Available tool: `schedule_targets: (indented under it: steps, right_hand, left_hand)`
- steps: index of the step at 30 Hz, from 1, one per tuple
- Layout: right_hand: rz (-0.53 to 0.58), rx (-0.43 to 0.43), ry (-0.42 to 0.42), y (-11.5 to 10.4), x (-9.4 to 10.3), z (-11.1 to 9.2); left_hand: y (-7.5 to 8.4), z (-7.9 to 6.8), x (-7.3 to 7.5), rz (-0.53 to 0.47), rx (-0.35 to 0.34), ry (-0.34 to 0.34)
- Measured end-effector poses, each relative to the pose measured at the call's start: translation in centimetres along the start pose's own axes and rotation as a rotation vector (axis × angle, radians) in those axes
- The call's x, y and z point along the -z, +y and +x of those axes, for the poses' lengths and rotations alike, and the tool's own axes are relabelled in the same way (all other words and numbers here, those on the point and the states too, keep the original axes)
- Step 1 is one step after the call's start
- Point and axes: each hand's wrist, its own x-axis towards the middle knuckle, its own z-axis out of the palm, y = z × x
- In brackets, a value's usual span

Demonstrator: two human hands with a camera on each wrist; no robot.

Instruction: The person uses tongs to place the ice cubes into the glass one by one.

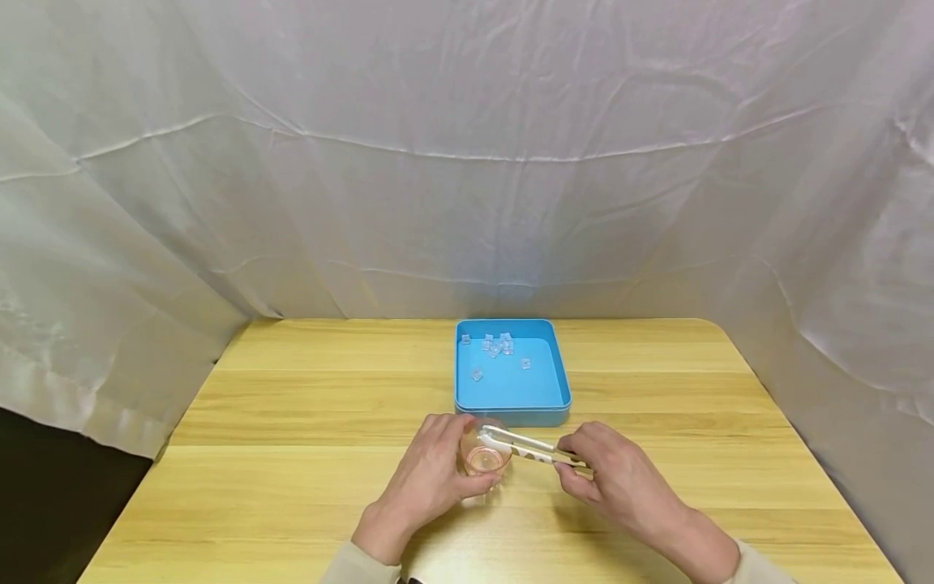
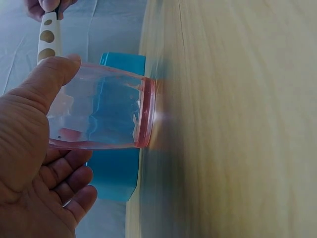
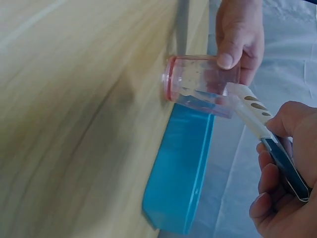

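Note:
A clear, pink-tinted cup (image 1: 485,464) stands on the table, its thicker pink base (image 2: 145,113) resting on the wood. My left hand (image 1: 429,464) grips the cup's side near the rim, the thumb (image 3: 227,60) on the near side. In my right hand (image 1: 623,480), thumb and fingers squeeze a pair of white tongs (image 1: 521,439) with brown spots and dark inner faces. The tongs slant down to the left, and their tips (image 3: 237,92) are at the cup's mouth. I cannot tell whether a cube is between the tips.
Just beyond the cup is a square blue tray (image 1: 503,393) with several clear cubes (image 1: 495,348) scattered in it, most towards its back. Pale cloth (image 1: 467,203) hangs behind and beside the wooden table (image 1: 314,414).

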Motion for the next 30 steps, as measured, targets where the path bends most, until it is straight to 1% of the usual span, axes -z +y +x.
schedule_targets:
  steps: [12, 21, 30]
  right_hand:
    - [0.023, 0.022, 0.032, 0.54, -0.5, -0.62]
    - [0.032, 0.04, 0.048, 0.62, -0.6, -0.62]
    - [0.041, 0.044, 0.046, 0.66, -0.59, -0.66]
  left_hand:
    - [0.13, -0.02, 0.08, -0.008, 0.029, -0.018]
    - [0.14, -0.03, 0.07, -0.01, 0.027, -0.019]
    - [0.13, -0.01, 0.08, -0.01, 0.028, -0.019]
